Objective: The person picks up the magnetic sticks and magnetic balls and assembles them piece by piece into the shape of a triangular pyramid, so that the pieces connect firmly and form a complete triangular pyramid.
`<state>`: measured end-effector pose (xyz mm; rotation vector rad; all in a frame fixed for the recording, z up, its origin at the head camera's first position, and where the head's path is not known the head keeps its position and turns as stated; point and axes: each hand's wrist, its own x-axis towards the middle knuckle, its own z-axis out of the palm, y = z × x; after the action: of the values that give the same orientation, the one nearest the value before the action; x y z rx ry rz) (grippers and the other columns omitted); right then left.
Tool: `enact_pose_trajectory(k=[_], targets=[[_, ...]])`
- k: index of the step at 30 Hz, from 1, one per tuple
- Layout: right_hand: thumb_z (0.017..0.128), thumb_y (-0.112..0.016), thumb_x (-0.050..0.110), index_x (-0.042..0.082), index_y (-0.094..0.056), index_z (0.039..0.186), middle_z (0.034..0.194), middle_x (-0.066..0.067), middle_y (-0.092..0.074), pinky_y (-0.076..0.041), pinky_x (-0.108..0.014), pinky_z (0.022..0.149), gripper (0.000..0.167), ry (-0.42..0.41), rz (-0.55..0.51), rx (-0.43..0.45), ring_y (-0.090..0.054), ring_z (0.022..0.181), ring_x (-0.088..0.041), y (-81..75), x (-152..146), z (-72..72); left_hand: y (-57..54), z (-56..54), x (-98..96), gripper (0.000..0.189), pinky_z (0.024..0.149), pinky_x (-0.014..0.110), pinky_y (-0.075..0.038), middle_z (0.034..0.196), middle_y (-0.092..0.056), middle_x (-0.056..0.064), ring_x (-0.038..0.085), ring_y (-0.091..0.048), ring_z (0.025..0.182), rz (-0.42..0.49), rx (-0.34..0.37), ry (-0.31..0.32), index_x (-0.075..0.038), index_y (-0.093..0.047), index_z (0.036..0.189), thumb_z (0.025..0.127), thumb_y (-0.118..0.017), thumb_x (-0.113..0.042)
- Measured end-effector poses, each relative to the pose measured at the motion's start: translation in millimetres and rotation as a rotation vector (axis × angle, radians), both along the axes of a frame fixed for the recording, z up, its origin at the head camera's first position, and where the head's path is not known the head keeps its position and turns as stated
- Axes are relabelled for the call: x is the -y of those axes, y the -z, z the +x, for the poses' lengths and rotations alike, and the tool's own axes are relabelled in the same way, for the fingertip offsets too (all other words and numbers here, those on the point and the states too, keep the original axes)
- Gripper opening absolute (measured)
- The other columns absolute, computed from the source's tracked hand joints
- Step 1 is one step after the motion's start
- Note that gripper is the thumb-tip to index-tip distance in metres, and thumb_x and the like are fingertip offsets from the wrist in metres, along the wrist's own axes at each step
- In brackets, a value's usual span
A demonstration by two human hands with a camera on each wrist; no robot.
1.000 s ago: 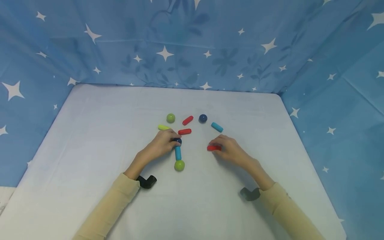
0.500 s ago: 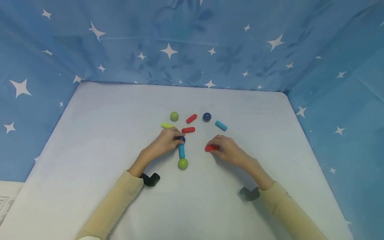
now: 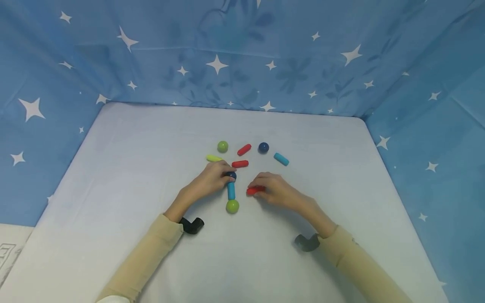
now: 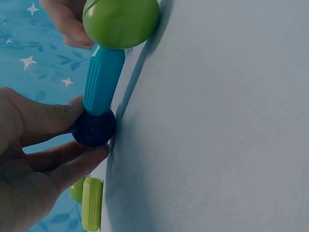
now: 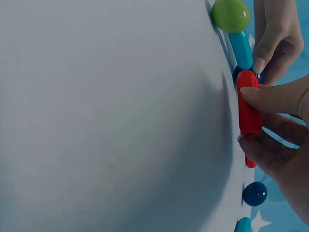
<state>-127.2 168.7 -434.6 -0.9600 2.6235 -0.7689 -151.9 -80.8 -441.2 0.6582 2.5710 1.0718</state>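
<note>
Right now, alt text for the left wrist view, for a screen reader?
The left hand pinches a dark blue ball, from which a ridged light-blue rod runs to a green ball. Part of the right hand shows at top; a yellow-green rod sits lower, with white tabletop and star-printed blue cloth around.

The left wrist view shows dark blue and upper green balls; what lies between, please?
In the left wrist view, a blue rod joins the dark blue ball and upper green ball.

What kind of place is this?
Probably an indoor play corner: there's a white table, star-patterned blue cloth behind it, and toy-like pieces in use, a red rod in the right hand and a dark blue ball in the left hand.
</note>
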Motion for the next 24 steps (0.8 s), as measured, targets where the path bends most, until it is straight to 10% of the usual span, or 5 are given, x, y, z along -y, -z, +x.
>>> enact_pose_trajectory(k=[24], targets=[[0.091,-0.077,0.005,0.011,-0.077,0.118,0.113,-0.002,-0.073,-0.056,-0.034,0.097,0.028,-0.195,-0.005,0.029,-0.065,0.108,-0.018,-6.4,20.9,3.2,0.1,0.1,0.1,0.034,0.090,0.036,-0.058,0.114,-0.070,0.015,0.025,-0.064,0.102,0.007,-0.047,0.016,0.004,-0.069,0.129,0.096,-0.072,-0.006]])
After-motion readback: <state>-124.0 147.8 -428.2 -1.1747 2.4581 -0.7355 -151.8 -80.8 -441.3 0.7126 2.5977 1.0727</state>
